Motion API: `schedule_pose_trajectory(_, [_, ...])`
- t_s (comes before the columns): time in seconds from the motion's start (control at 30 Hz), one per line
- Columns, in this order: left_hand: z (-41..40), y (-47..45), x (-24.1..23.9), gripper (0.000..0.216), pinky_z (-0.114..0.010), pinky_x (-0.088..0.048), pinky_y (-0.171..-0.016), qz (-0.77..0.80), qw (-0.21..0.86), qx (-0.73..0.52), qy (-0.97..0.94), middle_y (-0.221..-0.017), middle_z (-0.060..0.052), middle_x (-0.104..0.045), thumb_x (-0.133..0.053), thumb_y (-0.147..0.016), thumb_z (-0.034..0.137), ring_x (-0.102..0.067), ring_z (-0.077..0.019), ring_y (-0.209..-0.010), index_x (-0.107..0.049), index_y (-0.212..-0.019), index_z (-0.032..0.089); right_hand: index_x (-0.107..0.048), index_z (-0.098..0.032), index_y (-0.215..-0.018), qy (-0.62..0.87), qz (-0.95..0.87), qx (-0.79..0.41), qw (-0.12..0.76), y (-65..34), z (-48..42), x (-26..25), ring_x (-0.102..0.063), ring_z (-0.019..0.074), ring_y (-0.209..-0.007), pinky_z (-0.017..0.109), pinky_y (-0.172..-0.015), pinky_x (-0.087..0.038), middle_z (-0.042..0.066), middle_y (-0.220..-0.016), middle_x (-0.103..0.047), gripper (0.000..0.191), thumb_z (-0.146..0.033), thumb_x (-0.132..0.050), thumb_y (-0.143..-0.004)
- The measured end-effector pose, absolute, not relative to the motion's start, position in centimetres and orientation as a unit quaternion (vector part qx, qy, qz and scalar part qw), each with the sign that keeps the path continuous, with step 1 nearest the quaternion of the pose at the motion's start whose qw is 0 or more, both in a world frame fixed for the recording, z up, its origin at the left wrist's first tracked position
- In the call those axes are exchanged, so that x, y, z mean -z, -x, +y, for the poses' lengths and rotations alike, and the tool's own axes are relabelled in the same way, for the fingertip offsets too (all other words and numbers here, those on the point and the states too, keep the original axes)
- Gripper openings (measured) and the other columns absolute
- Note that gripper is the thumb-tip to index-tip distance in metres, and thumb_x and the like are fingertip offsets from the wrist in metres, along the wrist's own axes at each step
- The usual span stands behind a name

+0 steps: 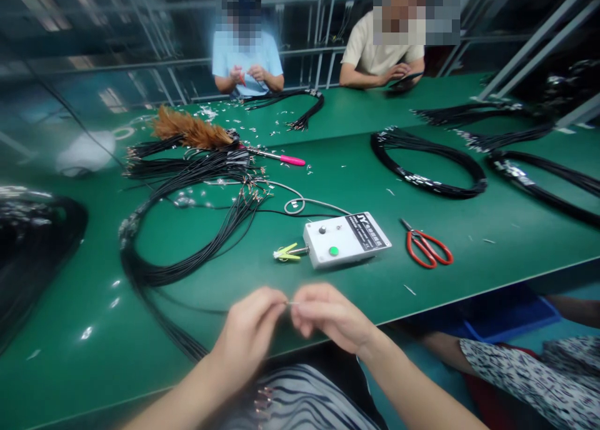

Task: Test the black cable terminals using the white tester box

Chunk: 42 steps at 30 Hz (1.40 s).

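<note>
My left hand and my right hand meet over the near edge of the green table. Both are closed in a pinch on a thin wire end that shows between the fingertips. Just beyond them sits a white tester box with a green button and a yellow clip on its left side. A big loop of black wires lies to the left, running down toward my lap.
Red scissors lie right of the box. A feather duster with a pink handle rests further back. More black wire coils lie at right. Two people sit across the table, working with their hands.
</note>
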<state>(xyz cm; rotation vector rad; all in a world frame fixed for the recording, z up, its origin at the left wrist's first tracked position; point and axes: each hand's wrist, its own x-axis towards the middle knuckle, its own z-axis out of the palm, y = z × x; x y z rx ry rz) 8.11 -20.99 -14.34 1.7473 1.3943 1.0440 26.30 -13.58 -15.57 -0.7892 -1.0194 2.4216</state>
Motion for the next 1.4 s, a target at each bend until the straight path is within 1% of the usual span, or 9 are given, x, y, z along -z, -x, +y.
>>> schedule_pose_trajectory(0.33, [-21.2, -8.4, 14.5, 0.024, -0.024, -0.038, -0.061, 0.568, 0.449, -0.381, -0.575, -0.066, 0.003, -0.051, -0.042, -0.102, 0.030, -0.047, -0.0114, -0.062, -0.059, -0.089, 0.018, -0.069, -0.013, -0.068, 0.318, -0.387, -0.823, 0.268, -25.2, -14.3, 15.9, -0.052, 0.0062, -0.053, 0.019, -0.054, -0.037, 0.000, -0.064, -0.066, 0.019, -0.030, -0.077, -0.073])
schedule_pose_trajectory(0.43, [-21.2, -8.4, 14.6, 0.023, -0.024, -0.036, -0.058, 0.569, 0.493, -0.384, -0.534, -0.066, 0.003, -0.048, -0.041, -0.102, 0.033, -0.044, -0.0118, -0.061, -0.057, -0.106, 0.018, -0.068, -0.013, -0.066, 0.329, -0.382, -0.820, 0.270, -25.0, -14.5, 15.8, -0.051, 0.0067, -0.053, 0.020, -0.053, -0.035, 0.000, -0.064, -0.065, 0.018, -0.028, -0.075, -0.073])
schedule_pose_trajectory(0.53, [-21.0, -8.4, 14.3, 0.026, -0.025, -0.042, -0.065, 0.546, 0.515, -0.394, -0.531, -0.078, -0.001, -0.056, -0.043, -0.101, 0.032, -0.051, -0.0141, -0.071, -0.058, -0.117, 0.018, -0.068, -0.014, -0.065, 0.350, -0.381, -0.810, 0.275, -24.9, -14.6, 15.7, -0.050, 0.0071, -0.054, 0.020, -0.054, -0.035, 0.000, -0.063, -0.064, 0.017, -0.028, -0.075, -0.072])
schedule_pose_trajectory(0.7, [-20.2, -8.8, 14.0, 0.012, -0.029, -0.048, -0.083, 0.490, 0.517, -0.443, -0.544, -0.095, -0.006, -0.058, -0.058, -0.093, 0.025, -0.058, -0.0177, -0.091, -0.067, -0.099, 0.018, -0.067, -0.015, -0.064, 0.373, -0.399, -0.788, 0.285, -24.6, -14.9, 15.9, -0.046, 0.0076, -0.053, 0.021, -0.054, -0.033, -0.003, -0.058, -0.059, 0.018, -0.030, -0.076, -0.070])
schedule_pose_trajectory(0.87, [-19.8, -9.5, 14.7, 0.013, -0.021, -0.046, -0.063, 0.522, 0.495, -0.487, -0.496, -0.087, -0.003, -0.055, -0.065, -0.088, 0.027, -0.055, -0.0118, -0.073, -0.063, -0.081, 0.016, -0.065, -0.016, -0.062, 0.376, -0.438, -0.763, 0.292, -24.7, -14.8, 15.9, -0.046, 0.0083, -0.053, 0.022, -0.055, -0.034, -0.004, -0.056, -0.057, 0.016, -0.027, -0.072, -0.071])
schedule_pose_trajectory(0.97, [-19.8, -9.7, 15.0, 0.019, -0.018, -0.033, -0.045, 0.557, 0.523, -0.476, -0.436, -0.061, 0.004, -0.051, -0.059, -0.092, 0.035, -0.041, -0.0065, -0.046, -0.058, -0.086, 0.017, -0.064, -0.016, -0.065, 0.371, -0.487, -0.738, 0.284, -25.0, -14.3, 15.6, -0.049, 0.0090, -0.054, 0.023, -0.057, -0.037, -0.002, -0.061, -0.061, 0.016, -0.028, -0.069, -0.074])
schedule_pose_trajectory(1.07, [-20.0, -9.8, 15.2, 0.022, -0.019, -0.030, -0.043, 0.586, 0.524, -0.456, -0.416, -0.045, 0.010, -0.041, -0.056, -0.093, 0.039, -0.040, -0.0078, -0.039, -0.056, -0.090, 0.017, -0.064, -0.016, -0.068, 0.375, -0.545, -0.700, 0.270, -25.4, -13.6, 15.3, -0.051, 0.0106, -0.057, 0.024, -0.056, -0.038, -0.001, -0.065, -0.061, 0.014, -0.028, -0.066, -0.075])
schedule_pose_trajectory(1.3, [-19.9, -9.3, 15.6, 0.016, -0.024, -0.045, -0.062, 0.605, 0.366, -0.450, -0.546, -0.081, -0.004, -0.063, -0.056, -0.093, 0.027, -0.057, -0.0148, -0.071, -0.065, -0.084, 0.017, -0.062, -0.017, -0.069, 0.357, -0.648, -0.618, 0.266, -25.9, -12.7, 15.0, -0.048, 0.0111, -0.061, 0.024, -0.059, -0.039, -0.003, -0.064, -0.057, 0.012, -0.023, -0.063, -0.080])
schedule_pose_trajectory(1.4, [-19.4, -9.1, 15.9, 0.018, -0.021, -0.040, -0.055, 0.605, 0.424, -0.456, -0.497, -0.074, -0.002, -0.060, -0.057, -0.092, 0.029, -0.053, -0.0130, -0.064, -0.064, -0.083, 0.016, -0.065, -0.018, -0.077, 0.362, -0.705, -0.552, 0.260, -26.5, -12.5, 14.9, -0.056, 0.0138, -0.069, 0.026, -0.065, -0.043, 0.001, -0.074, -0.064, 0.015, -0.026, -0.059, -0.088])
